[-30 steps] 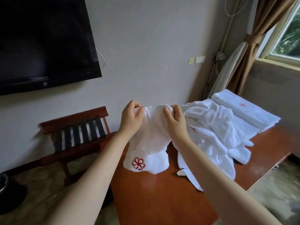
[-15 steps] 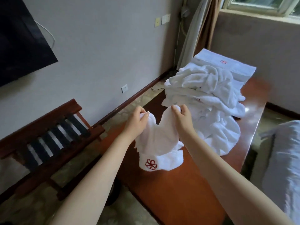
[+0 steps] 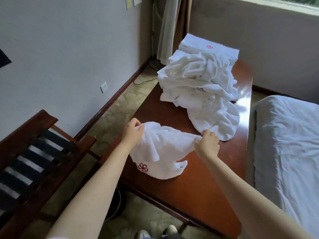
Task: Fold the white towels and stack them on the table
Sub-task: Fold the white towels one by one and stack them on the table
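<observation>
Both hands are drawing apart from where they were half a second ago, nearly touching, and the small white terry towel with a red pinwheel emblem (image 3: 162, 149) is stretching out between them instead of hanging bunched. The left hand (image 3: 133, 131) is pinching the towel's corner at its 9 o'clock side, fingers curled round the fluffy edge. The right hand (image 3: 207, 144) is pinching the opposite corner at 3 o'clock. The towel's lower half is sagging in soft rounded folds onto the glossy reddish-brown wooden table (image 3: 189, 195), with the emblem lying near its 7 o'clock edge. Toward 12 o'clock on the table a rumpled heap of white terry towels (image 3: 198, 83) is sprawling, its lowest lobe just beside the right hand. Beyond it a flat, square-edged stack of folded white towels (image 3: 207, 47) is sitting at the far end. A dark slatted wooden rack with black straps (image 3: 34, 152) is standing at 9 o'clock, and a bed with a wrinkled pale sheet (image 3: 290, 144) at 3 o'clock.
</observation>
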Demonstrator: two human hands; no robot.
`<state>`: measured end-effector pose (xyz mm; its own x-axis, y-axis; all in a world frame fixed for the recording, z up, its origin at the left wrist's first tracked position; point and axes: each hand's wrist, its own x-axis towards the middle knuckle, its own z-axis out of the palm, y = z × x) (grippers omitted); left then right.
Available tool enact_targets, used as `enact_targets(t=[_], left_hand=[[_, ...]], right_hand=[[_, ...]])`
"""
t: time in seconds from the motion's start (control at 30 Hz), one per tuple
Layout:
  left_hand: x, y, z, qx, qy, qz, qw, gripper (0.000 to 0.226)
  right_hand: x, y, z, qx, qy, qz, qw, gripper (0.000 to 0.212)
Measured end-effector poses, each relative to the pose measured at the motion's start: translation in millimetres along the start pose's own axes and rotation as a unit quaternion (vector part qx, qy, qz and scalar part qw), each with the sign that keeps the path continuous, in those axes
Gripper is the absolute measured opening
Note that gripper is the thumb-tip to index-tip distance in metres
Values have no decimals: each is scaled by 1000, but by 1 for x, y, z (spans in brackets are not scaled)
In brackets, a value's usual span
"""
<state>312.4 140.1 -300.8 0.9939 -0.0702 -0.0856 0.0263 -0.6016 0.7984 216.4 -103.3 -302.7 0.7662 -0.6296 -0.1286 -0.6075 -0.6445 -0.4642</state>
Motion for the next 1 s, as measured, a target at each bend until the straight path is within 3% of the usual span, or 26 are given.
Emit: enact_targets(t=[0.07,0.13,0.17,0.23,0.27,0.33,0.37,0.47,0.57,0.67,0.73,0.8,0.87,0.93,1.0], left_hand=[[-2,-1,4,-13,-19,-24,999,15],[-5,7,5,-28,-20,-25,999,16],[-6,12,5,-39,-19,-13,999,16],[-5,25,2,-60,-13,16,998,14],[-4,31,0,-72,-8,27,997,14],[-1,39,-4,-103,6,38,994,12],[-7,72,25,-106,-2,49,993,10],[-6,96,40,-170,-1,39,985,13],[2,70,47,-137,-24,6,990,20],[1,34,69,17,-74,-35,996,45],[-7,11,86,168,-155,-81,970,84],[-16,-5,103,254,-224,-109,935,100],[-17,-15,116,299,-257,-83,915,85],[-11,-17,118,307,-251,-18,918,52],[-3,-13,111,284,-247,28,926,38]], right_hand=[[-12,-2,7,6,-60,-104,993,54],[-22,-19,8,97,-159,-206,961,78],[-27,-30,11,90,-199,-255,942,88],[-37,-50,23,41,-237,-312,919,93],[-40,-59,30,39,-241,-312,918,81],[-43,-76,35,81,-211,-274,935,46],[-21,-47,20,123,-183,-250,943,36],[9,-19,-2,243,-150,-208,935,29],[29,-8,-27,351,-76,-128,925,17],[43,9,-37,372,-25,-52,927,17],[45,26,-36,391,-17,-5,920,19],[45,45,-34,382,0,44,923,21],[47,65,-32,350,16,93,932,23],[45,80,-29,292,1,130,947,27],[43,89,-25,233,-24,139,962,34]])
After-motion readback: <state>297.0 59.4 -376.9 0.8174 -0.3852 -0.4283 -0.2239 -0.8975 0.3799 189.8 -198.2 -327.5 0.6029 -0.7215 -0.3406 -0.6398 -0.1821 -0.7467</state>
